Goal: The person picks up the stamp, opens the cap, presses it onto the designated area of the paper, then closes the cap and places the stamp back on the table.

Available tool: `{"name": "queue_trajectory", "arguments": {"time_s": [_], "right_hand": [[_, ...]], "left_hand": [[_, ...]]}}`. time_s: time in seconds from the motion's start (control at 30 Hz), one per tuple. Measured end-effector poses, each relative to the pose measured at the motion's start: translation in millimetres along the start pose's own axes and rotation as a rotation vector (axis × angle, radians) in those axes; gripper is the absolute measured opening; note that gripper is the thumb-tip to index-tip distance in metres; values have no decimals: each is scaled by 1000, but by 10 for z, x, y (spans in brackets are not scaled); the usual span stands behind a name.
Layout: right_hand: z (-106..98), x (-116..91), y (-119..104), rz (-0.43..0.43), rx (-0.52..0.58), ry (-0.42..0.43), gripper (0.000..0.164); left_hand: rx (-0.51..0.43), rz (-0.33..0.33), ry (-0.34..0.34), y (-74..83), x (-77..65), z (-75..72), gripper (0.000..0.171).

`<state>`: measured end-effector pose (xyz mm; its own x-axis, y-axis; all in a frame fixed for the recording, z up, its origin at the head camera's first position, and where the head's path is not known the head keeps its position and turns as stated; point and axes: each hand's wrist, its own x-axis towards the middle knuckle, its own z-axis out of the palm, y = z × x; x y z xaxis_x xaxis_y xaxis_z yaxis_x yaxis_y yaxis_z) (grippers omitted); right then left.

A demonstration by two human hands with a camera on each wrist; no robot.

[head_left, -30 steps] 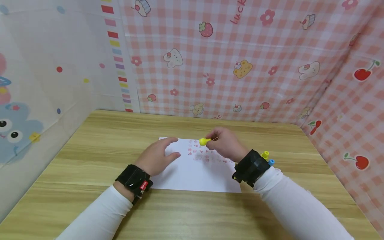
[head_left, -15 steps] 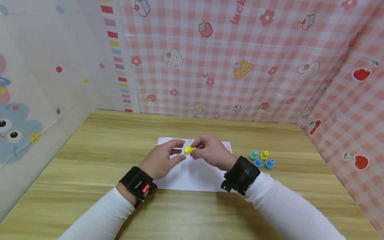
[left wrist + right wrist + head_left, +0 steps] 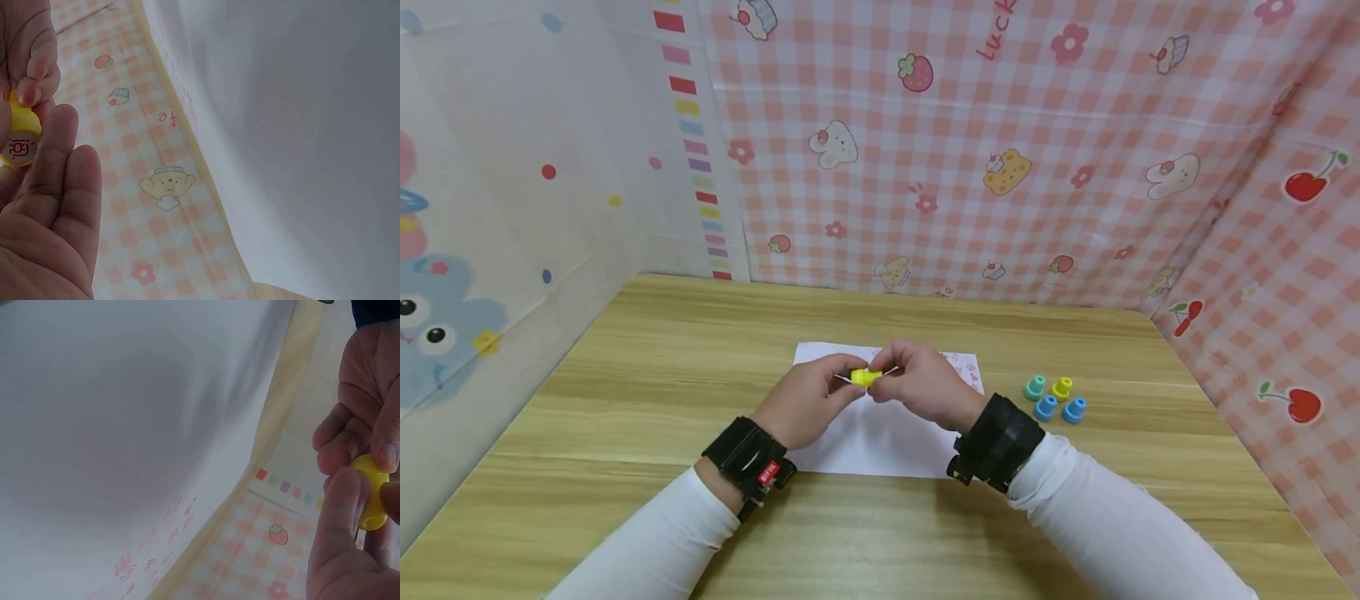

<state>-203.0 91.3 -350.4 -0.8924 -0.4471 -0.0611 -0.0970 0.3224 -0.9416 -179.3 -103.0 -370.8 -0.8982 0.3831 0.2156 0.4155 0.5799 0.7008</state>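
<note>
Both hands meet over the white paper (image 3: 880, 442) and hold a small yellow stamp (image 3: 865, 377) between them. My right hand (image 3: 928, 385) pinches its narrow handle end with thumb and fingers. The left hand (image 3: 801, 406) grips the wider end from the other side. In the left wrist view the stamp's round face (image 3: 19, 148) shows a red design. Fingers cover part of the yellow body (image 3: 373, 494) in the right wrist view. Rows of small red prints (image 3: 147, 550) mark the paper's far part, partly hidden behind the right hand in the head view.
To the right of the paper, on the wooden table (image 3: 880, 542), stand several more stamps: a green one (image 3: 1034, 387), a yellow one (image 3: 1062, 388) and two blue ones, one (image 3: 1046, 408) beside the other (image 3: 1074, 410). A checked cloth (image 3: 955, 208) hangs behind the table.
My right hand has carried the yellow stamp left and slightly toward me. The left hand, earlier apart with spread fingers, now grips the stamp's wider end.
</note>
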Motion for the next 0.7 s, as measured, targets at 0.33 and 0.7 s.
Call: {"name": "queue_trajectory", "arguments": {"time_s": [0.33, 0.7], "right_hand": [[9, -34, -27, 12, -8, -32, 18], [17, -17, 39, 11, -24, 1, 13]], "left_hand": [[-5, -23, 14, 0, 1, 1, 22], [-4, -6, 30, -19, 10, 10, 20]]}}
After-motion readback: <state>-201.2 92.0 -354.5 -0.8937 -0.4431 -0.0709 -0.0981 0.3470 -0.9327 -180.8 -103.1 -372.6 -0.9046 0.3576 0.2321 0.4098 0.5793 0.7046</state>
